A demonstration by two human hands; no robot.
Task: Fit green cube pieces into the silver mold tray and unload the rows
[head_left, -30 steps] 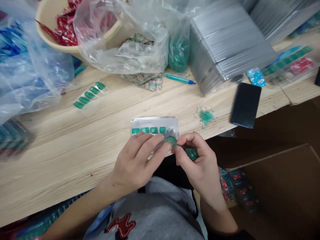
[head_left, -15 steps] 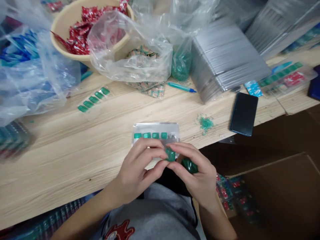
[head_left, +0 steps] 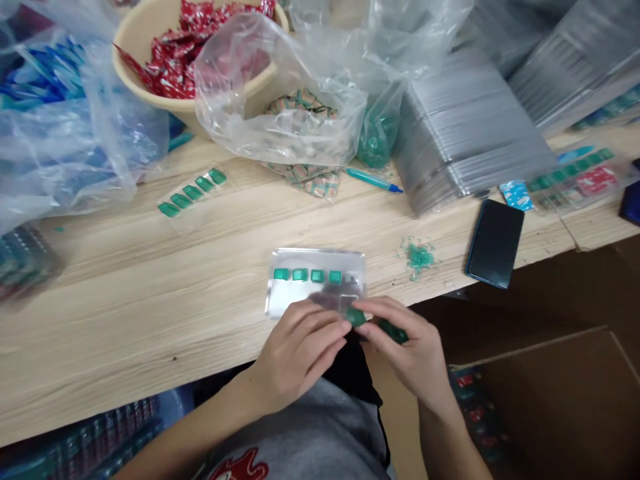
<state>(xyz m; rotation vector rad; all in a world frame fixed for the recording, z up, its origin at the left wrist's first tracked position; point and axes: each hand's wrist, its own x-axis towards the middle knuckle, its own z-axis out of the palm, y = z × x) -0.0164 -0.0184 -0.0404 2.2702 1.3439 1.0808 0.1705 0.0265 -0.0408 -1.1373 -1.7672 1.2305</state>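
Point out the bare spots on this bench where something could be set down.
Bare wood left of the clear tray, below the green strip; a smaller patch between tray and phone. The back edge is crowded with bags and stacks.

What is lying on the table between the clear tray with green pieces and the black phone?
In the head view, a small heap of green scraps lies between the clear tray and the black phone; otherwise bare wooden table.

Single head camera, looks forward-down, close over wooden table (head_left: 150,300) edge; far corners apparently blurred.
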